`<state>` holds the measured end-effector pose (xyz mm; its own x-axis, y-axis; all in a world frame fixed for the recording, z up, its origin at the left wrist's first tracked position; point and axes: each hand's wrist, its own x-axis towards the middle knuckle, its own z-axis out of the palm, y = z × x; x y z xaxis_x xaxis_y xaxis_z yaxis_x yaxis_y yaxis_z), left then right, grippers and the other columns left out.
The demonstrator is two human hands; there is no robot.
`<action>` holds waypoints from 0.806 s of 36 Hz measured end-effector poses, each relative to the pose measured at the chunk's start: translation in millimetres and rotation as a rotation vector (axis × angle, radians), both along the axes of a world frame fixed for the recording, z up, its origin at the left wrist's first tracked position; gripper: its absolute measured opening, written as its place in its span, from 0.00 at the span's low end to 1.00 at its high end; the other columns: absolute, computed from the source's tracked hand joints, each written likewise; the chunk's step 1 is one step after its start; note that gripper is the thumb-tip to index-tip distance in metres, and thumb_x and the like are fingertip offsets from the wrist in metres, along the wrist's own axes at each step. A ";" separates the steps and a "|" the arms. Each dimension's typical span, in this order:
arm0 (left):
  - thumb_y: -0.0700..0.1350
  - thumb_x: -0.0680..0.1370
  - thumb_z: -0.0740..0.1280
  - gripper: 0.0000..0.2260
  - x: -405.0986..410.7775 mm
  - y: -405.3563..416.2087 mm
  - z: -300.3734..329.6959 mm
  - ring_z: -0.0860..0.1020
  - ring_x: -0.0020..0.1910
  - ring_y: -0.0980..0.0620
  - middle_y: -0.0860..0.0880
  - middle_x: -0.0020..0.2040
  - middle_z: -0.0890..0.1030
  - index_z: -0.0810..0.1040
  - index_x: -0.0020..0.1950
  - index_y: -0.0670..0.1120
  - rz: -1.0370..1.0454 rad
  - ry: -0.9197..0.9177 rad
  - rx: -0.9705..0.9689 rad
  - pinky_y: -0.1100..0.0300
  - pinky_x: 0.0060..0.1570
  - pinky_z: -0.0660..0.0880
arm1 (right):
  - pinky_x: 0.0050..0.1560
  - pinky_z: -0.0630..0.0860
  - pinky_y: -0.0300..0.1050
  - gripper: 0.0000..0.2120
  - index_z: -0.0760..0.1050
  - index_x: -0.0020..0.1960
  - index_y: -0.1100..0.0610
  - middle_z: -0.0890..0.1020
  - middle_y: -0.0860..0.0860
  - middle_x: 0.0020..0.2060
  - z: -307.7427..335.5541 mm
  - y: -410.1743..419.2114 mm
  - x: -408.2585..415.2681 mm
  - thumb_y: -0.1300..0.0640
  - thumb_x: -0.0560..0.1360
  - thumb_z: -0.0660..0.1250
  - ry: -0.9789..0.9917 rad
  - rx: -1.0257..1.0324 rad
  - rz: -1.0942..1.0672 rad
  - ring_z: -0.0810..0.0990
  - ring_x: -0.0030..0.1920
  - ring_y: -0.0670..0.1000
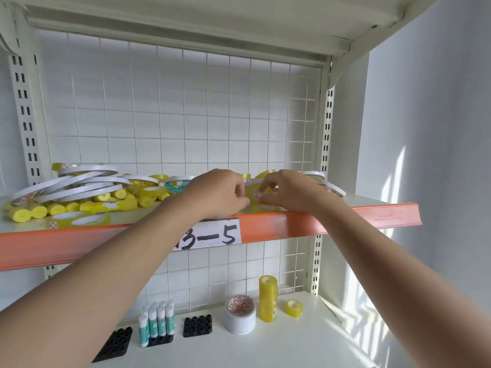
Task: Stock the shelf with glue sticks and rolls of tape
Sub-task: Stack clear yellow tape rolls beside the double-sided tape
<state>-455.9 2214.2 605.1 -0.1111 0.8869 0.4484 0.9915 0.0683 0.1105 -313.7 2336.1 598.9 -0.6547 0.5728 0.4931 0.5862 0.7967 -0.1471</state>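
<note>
Upper shelf (393,201), far left: a loose heap of thin white tape rings (79,181) lies over a jumble of short yellow tape rolls (53,208), none of it lined up. A handwritten label (210,235) sits on the orange shelf lip (292,224) near the middle.

Our left hand (215,192) reaches over the lip, fingers curled, fingertips pinching the left edge of a yellow tape roll (254,193) that stands on edge near the front of the upper shelf. Our right hand (289,192) meets it from the other side, fingers curled and pinching the roll's right edge. More rolls lie behind and to the right of the hands, partly hidden.

Lower shelf, left to right: a black holder (114,343), empty; a second holder carrying upright glue sticks (156,322); a third black holder (198,325), empty; a fat white tape roll (240,313); a tall yellow stack (268,297); one small yellow roll (294,308).

Judgement: the step is taking this one roll from the pile for orderly placement. To do it well, we keep both pinches on the rim, lift straight up clear of the neighbouring rolls so nothing is dragged off the lip, then set it down flat beside its own kind. Risk: a roll on edge can run off the shelf if released early.
</note>
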 end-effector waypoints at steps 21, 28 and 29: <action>0.68 0.66 0.70 0.20 -40.9 -23.7 10.8 0.72 0.38 0.53 0.45 0.39 0.77 0.85 0.48 0.56 -0.064 -0.316 -0.310 0.57 0.48 0.71 | 0.56 0.72 0.47 0.15 0.80 0.57 0.49 0.76 0.53 0.55 -0.5 14.5 -13.2 0.62 0.72 0.70 -0.072 0.083 0.031 0.76 0.54 0.53; 0.56 0.77 0.68 0.11 -49.2 -22.0 0.6 0.75 0.40 0.63 0.62 0.41 0.79 0.82 0.55 0.53 -0.045 -0.229 -0.174 0.62 0.46 0.71 | 0.57 0.73 0.50 0.10 0.80 0.54 0.48 0.74 0.51 0.53 -1.8 14.1 -15.9 0.53 0.73 0.72 -0.078 0.097 0.035 0.76 0.52 0.53; 0.57 0.77 0.67 0.12 -50.2 -22.8 -0.6 0.76 0.46 0.62 0.61 0.47 0.79 0.81 0.57 0.54 -0.049 -0.219 -0.174 0.62 0.51 0.72 | 0.58 0.73 0.51 0.10 0.80 0.54 0.48 0.75 0.51 0.53 -2.2 14.4 -16.2 0.53 0.72 0.73 -0.066 0.089 0.040 0.76 0.52 0.53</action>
<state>-506.1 2191.5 604.5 -0.1438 0.9551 0.2591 0.9479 0.0578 0.3133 -329.9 2350.6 596.7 -0.7090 0.5009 0.4964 0.5593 0.8281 -0.0368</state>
